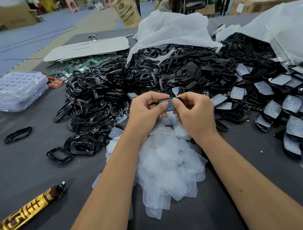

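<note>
Both my hands meet over the middle of the table around one small black key-fob shell [170, 107] covered with a pale film. My left hand [146, 113] grips its left end, thumb on top. My right hand [193, 113] pinches its upper right edge between thumb and forefinger. Beneath my wrists lies a heap of clear peeled films [169, 164]. My fingers hide most of the shell.
A big pile of black frames [99, 98] spreads left and behind; film-covered shells [276, 110] lie right, spilling from white bags [173, 29]. Green circuit boards [76, 66] and a plastic tray stack [18, 90] sit at left. A gold tube [30, 208] lies near the front edge.
</note>
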Motion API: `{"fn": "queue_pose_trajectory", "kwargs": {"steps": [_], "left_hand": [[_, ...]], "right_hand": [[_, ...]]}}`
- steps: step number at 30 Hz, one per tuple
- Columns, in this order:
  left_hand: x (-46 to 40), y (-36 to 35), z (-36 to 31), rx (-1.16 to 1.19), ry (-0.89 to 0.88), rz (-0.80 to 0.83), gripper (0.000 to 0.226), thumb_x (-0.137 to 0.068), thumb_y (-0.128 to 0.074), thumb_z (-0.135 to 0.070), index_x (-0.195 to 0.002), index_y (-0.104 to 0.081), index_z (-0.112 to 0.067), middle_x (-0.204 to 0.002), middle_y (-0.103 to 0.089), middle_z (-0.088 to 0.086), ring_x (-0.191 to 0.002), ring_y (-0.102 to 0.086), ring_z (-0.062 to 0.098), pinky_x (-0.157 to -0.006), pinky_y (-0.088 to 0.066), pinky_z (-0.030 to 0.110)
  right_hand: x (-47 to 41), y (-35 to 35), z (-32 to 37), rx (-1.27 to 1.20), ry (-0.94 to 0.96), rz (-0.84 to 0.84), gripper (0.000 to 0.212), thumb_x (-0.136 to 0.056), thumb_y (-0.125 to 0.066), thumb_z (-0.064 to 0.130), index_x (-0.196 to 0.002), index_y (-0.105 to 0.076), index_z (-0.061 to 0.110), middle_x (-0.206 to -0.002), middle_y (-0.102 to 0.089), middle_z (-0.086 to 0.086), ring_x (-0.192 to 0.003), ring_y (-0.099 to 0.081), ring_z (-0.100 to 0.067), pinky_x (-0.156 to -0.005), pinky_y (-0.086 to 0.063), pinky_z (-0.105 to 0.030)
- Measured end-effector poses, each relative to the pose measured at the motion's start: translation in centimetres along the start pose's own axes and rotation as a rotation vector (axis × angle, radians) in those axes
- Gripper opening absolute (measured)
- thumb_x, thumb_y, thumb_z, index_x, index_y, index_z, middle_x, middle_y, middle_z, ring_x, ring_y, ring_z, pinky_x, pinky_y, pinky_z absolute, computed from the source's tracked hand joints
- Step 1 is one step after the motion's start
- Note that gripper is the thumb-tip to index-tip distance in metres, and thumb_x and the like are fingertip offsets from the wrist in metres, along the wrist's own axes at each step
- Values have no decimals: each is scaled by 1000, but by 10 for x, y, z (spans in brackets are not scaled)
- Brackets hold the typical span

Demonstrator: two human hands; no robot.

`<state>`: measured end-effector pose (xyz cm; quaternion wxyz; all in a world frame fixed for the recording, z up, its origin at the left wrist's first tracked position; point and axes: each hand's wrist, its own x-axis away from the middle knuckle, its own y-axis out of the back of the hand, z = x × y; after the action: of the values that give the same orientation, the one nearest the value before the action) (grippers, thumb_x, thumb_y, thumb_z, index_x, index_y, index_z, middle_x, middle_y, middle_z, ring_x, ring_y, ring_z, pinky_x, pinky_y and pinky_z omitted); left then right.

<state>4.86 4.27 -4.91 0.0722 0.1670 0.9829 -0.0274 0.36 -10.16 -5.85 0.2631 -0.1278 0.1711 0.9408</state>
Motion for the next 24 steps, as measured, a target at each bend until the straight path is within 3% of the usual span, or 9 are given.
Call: {"fn": "queue_pose_trajectory", "kwargs": {"steps": [5, 9, 14, 18, 24], "left_hand": [[-2, 2, 3, 7, 18, 13, 25, -92, -65, 9, -103, -76, -10, -76, -68, 11, -56, -58, 10, -47, -42, 18], [-3, 4, 4, 72, 49, 25, 27, -92, -65, 7, -104, -78, -14, -75, -68, 7, -61, -58, 13, -61, -43, 29], [-4, 3, 4, 124, 96, 58, 25, -93, -63, 8, -106, -74, -10, -68, -64, -2, -59, -54, 10, -64, -37, 30], [-3, 0, 2, 119, 81, 47, 22, -93, -64, 9, -105, -73, -8, -72, -66, 2, -58, -53, 11, -60, -40, 24], [-5, 0, 2, 200, 52, 18, 21, -92, -60, 12, -96, -72, -5, -72, -68, 3, -54, -50, 12, -54, -41, 18]], "right_hand": [[-1, 0, -2, -32, -19, 8, 12, -95, -72, 13, -82, -75, 13, -60, -71, 1, -50, -67, -6, -56, -55, -29], [0, 0, -2, -136, 12, -7, 6, -93, -73, 9, -94, -72, 15, -63, -70, -5, -50, -68, -15, -48, -51, -24], [0, 2, -2, -197, 50, -13, 24, -92, -70, 6, -105, -55, 19, -62, -64, -13, -49, -64, -28, -46, -49, -30], [2, 3, -1, -135, 128, -30, 22, -92, -68, 6, -104, -54, 18, -60, -62, -10, -50, -63, -30, -55, -57, -48], [4, 1, 2, -80, 203, -39, 23, -93, -68, 8, -109, -52, 15, -61, -61, -2, -54, -63, -30, -59, -55, -54]]}}
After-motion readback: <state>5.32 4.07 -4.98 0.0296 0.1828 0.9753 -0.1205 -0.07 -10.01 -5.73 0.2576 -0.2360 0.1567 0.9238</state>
